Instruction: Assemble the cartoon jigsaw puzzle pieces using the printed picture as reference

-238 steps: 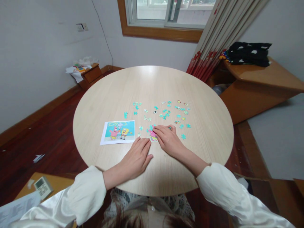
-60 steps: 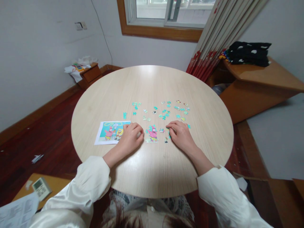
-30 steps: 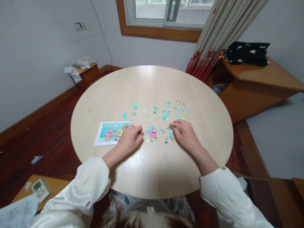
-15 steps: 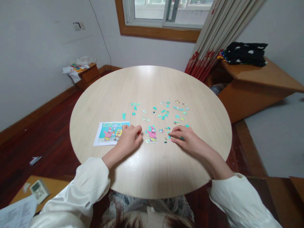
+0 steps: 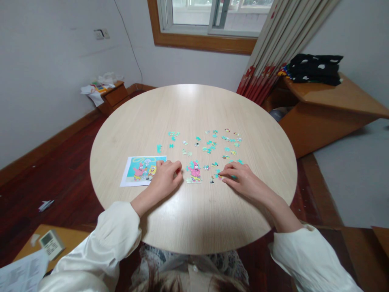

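Observation:
A partly joined jigsaw section (image 5: 194,172) with a pink starfish figure lies flat on the round table, between my two hands. My left hand (image 5: 167,174) rests just left of it, fingers loosely curled in and nothing visible in them. It covers the right part of a printed reference picture (image 5: 138,171). On the other side, my right hand (image 5: 238,175) has its fingertips on a small teal jigsaw piece (image 5: 217,173); its fingers hide other pieces beneath. A dark-bottomed piece (image 5: 212,180) and a pink-and-white piece (image 5: 206,167) lie between the section and that hand.
Several loose jigsaw pieces (image 5: 209,147) are scattered beyond my hands on the pale round table (image 5: 188,109). A wooden cabinet (image 5: 328,117) stands at the right, near the curtain (image 5: 282,44). A small white digital device (image 5: 52,244) sits at the lower left.
My right hand has shifted slightly right, away from the joined section, and more of the teal piece at its fingertips shows. My left hand has stayed in place.

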`<control>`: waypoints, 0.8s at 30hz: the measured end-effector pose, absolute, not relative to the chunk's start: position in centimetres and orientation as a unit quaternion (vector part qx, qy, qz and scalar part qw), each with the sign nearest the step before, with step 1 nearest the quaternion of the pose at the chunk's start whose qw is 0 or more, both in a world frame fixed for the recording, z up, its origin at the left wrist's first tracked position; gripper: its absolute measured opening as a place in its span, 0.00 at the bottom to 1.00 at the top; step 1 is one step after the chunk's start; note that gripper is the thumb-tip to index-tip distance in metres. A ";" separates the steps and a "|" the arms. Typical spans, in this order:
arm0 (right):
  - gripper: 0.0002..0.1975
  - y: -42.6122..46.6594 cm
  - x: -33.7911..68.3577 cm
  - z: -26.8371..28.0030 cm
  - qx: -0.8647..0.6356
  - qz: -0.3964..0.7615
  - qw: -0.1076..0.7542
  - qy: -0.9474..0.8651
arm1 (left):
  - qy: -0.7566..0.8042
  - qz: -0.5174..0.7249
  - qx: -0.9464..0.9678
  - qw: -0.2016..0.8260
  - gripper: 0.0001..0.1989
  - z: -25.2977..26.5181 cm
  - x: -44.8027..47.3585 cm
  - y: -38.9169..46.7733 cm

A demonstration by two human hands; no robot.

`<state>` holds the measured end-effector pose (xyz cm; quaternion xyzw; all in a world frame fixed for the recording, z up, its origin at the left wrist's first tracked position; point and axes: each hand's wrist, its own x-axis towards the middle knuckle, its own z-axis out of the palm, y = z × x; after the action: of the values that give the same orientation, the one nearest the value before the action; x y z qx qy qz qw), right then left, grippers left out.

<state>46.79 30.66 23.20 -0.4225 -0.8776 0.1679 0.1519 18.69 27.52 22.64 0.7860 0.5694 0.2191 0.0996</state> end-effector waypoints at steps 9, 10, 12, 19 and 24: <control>0.07 30.6 47.7 22.8 -0.457 0.130 0.174 -0.863 | 0.559 0.224 0.792 0.101 0.05 22.5 18.6 27.4; 0.07 30.4 47.4 22.9 -0.447 0.135 0.178 -0.866 | 0.559 0.226 0.792 0.099 0.05 22.5 18.6 27.4; 0.08 30.0 46.8 23.0 -0.422 0.145 0.186 -0.875 | 0.558 0.228 0.792 0.097 0.05 22.5 18.6 27.4; 0.11 29.0 45.6 22.7 -0.372 0.153 0.178 -0.898 | 0.565 0.218 0.789 0.100 0.05 22.8 18.6 27.4; 0.11 29.0 45.9 22.7 -0.376 0.148 0.173 -0.898 | 0.573 0.213 0.785 0.103 0.05 23.0 18.7 27.4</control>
<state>45.92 28.95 22.67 -0.3764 -0.8980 0.1479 0.1733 18.74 27.37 22.96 0.7847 0.5728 0.2133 0.1027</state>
